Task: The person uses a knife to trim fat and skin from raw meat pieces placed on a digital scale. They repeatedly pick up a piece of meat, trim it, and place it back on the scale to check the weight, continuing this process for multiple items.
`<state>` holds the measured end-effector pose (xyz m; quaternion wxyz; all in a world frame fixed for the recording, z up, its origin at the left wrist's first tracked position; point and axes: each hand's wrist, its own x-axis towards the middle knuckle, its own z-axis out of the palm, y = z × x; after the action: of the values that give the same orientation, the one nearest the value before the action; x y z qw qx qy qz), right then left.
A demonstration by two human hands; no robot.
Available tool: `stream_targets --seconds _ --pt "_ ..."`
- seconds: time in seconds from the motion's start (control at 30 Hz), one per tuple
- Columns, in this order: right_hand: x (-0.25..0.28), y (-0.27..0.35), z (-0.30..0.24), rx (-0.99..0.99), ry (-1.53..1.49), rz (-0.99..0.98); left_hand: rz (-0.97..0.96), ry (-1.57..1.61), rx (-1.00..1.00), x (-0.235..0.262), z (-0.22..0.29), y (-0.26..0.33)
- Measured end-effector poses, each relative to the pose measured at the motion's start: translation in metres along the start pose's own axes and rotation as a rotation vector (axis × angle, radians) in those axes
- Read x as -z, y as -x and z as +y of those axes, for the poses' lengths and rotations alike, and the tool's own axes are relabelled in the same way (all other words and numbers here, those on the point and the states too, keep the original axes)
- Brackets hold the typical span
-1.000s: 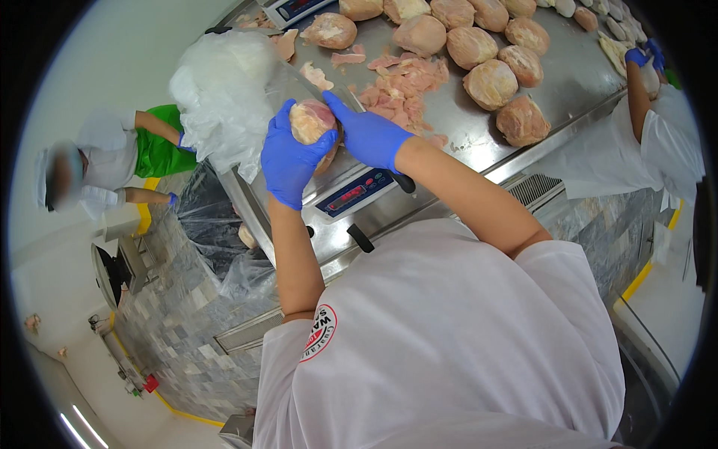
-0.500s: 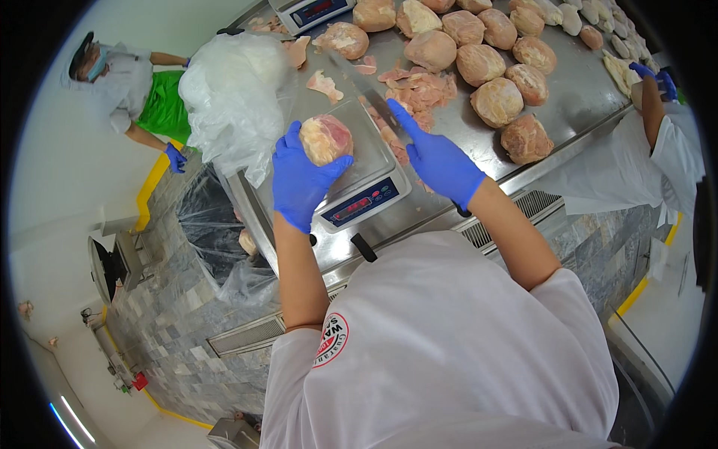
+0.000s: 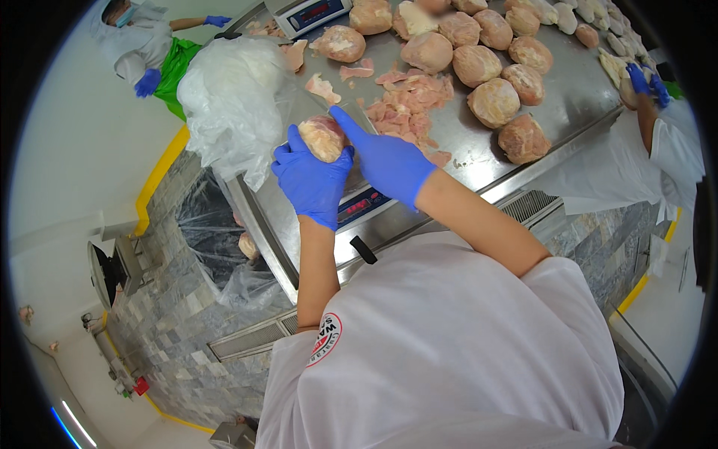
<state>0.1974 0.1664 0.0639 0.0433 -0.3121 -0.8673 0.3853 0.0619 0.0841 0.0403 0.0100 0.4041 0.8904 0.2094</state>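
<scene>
Fingers (image 3: 299, 161) cupping meat ball (image 3: 323, 137), table edge (image 3: 258, 224) near

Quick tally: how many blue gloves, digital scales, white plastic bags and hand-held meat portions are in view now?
Blue gloves: 6
Digital scales: 2
White plastic bags: 1
Meat portions in the left hand: 1
Total: 10

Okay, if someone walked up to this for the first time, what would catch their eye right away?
Most likely the two bright blue-gloved hands at centre: the left hand cups a pale pink lump of raw meat, and the right hand touches it with a finger. Behind them, rows of similar rounded meat portions lie on the stainless steel table, with a crumpled clear plastic bag at its left end.
</scene>
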Motion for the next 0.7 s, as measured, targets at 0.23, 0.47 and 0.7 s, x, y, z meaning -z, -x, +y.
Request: stream_targets --seconds 0.23,0.47,0.7 --pt "-0.040 0.010 0.070 0.027 -0.144 -0.062 0.024 0.132 -0.232 -0.004 -0.022 -0.006" --pt "0.007 0.024 0.059 -0.098 -0.071 -0.008 -0.320 0.255 -0.356 0.018 -0.036 -0.028" --pt "0.018 0.043 0.010 -0.084 -0.041 -0.061 -0.165 0.233 -0.319 0.006 -0.027 -0.016"
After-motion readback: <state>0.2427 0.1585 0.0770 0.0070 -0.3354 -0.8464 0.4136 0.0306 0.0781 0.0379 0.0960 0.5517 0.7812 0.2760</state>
